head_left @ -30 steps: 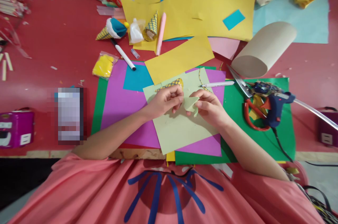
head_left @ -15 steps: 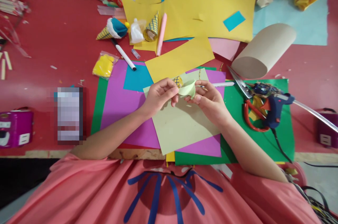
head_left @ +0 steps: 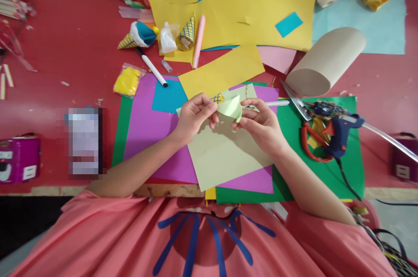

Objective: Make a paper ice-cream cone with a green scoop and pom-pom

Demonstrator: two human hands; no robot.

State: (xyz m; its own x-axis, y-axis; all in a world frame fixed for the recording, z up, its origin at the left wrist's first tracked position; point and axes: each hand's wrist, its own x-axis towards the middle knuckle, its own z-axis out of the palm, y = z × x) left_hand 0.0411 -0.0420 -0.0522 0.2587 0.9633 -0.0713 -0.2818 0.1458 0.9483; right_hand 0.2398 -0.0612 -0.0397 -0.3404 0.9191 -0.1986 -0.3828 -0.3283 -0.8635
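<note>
Both hands hold a small pale green paper piece [head_left: 230, 107], curled into a cone shape, a little above the table. My left hand [head_left: 195, 116] pinches its left edge and my right hand [head_left: 261, 125] grips its right side. Under the hands lies a pale green sheet [head_left: 225, 157] on top of purple paper [head_left: 146, 131] and green paper [head_left: 326, 172]. A small yellow cone with a dark grid pattern [head_left: 217, 98] peeks out just behind my left fingers.
A white pen [head_left: 272, 103] lies right of the hands. Red-handled scissors [head_left: 310, 137] and a blue glue gun [head_left: 338, 131] sit on the green paper. A cardboard roll [head_left: 325, 61], yellow sheets [head_left: 254, 2], finished paper cones [head_left: 139, 36] and a marker [head_left: 152, 68] lie further back.
The hands lifted the green piece and moved it slightly away from me. It went from a flat pointed shape to a curled, open cone form.
</note>
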